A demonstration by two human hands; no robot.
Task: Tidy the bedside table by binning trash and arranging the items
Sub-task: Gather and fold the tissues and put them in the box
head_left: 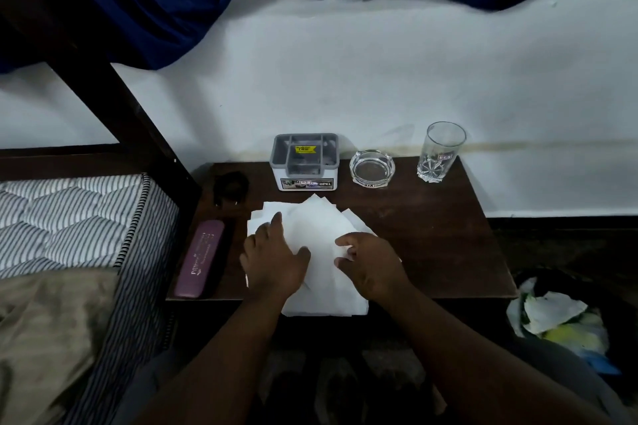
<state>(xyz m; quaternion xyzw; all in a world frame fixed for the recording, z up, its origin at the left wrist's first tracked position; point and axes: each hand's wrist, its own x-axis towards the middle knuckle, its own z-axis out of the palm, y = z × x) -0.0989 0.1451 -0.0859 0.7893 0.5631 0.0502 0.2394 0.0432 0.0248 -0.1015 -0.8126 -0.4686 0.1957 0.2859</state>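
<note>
A loose stack of white paper napkins (319, 228) lies fanned out at the front middle of the dark wooden bedside table (431, 235), hanging a little over its front edge. My left hand (272, 259) rests flat on the left side of the stack, fingers straight. My right hand (373, 262) sits on the right side, thumb and fingers pinching a napkin edge. Behind the stack stands a grey and white organiser box (305, 162). To its right are a glass ashtray (372, 168) and an empty drinking glass (440, 152).
A purple case (200, 259) lies along the table's left edge, with a small black object (230, 187) behind it. The bed with a striped mattress (76, 217) borders the left. A bin with trash (559, 317) sits on the floor at the right.
</note>
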